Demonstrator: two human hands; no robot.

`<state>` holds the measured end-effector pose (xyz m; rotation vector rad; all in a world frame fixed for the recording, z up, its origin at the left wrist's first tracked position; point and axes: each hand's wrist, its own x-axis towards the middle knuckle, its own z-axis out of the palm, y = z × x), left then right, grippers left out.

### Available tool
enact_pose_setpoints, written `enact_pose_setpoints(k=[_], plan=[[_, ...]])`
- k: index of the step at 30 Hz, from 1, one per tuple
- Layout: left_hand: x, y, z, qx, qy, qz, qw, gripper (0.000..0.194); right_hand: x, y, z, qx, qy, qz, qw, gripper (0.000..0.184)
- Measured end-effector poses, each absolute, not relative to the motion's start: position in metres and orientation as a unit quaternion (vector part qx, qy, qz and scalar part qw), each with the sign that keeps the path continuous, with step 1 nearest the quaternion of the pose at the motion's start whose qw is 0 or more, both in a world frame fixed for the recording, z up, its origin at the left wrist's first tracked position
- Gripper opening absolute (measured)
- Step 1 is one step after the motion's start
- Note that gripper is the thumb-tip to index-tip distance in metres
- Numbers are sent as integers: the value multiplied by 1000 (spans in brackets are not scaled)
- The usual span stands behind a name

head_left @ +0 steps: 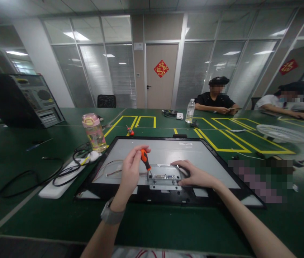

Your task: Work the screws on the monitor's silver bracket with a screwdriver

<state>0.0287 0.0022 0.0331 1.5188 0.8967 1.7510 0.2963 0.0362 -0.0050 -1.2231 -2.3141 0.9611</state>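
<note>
An orange and black screwdriver (145, 159) is gripped by its handle in my left hand (131, 167). Its shaft slants down to the left end of a metal bracket (164, 172) that carries a row of connector ports. My right hand (195, 173) is curled around the bracket's right end, thumb near its front edge and fingers over its back. Beneath both lies a large monitor panel (195, 143), flat on the table, with a grey back and a black frame. Thin wires (114, 172) run across the panel to the left of the bracket.
A white power strip (60, 182) with black cables and a pink-lidded bottle (94, 132) stand left. A computer case (20, 100) is farther back. A red-handled tool (130, 131) and a water bottle (190, 111) sit beyond the panel. Two people sit across the green table (184, 229).
</note>
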Motion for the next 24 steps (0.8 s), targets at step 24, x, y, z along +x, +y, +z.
enact_pose_setpoints(k=[24], plan=[[25, -1, 36, 599, 348, 666, 277, 20, 295, 35, -3, -436, -814, 343, 173, 71]])
